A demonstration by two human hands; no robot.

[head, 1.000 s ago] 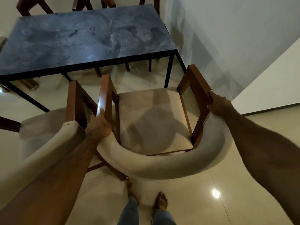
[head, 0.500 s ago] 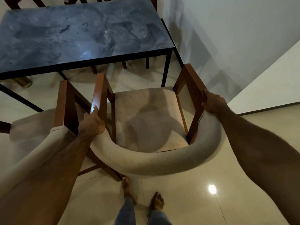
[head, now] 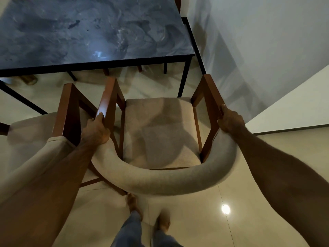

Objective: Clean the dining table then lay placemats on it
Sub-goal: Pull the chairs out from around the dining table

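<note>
The dining table (head: 92,32) has a dark blue marbled top on a thin black frame and fills the upper left. In front of its near right corner stands a wooden armchair (head: 158,132) with a beige seat and a curved padded back. My left hand (head: 95,130) grips the chair's left wooden armrest. My right hand (head: 230,120) grips its right armrest. The chair's seat front sits just short of the table edge.
A second matching chair (head: 65,111) stands close on the left, partly behind my left forearm. A white wall (head: 258,50) runs along the right, close to the table. More chair legs show beyond the table. My bare feet (head: 147,213) stand on glossy beige tiles.
The chair and both hands have moved forward toward the table; the table edge now sits closer to the chair's seat. My feet have stepped forward too.
</note>
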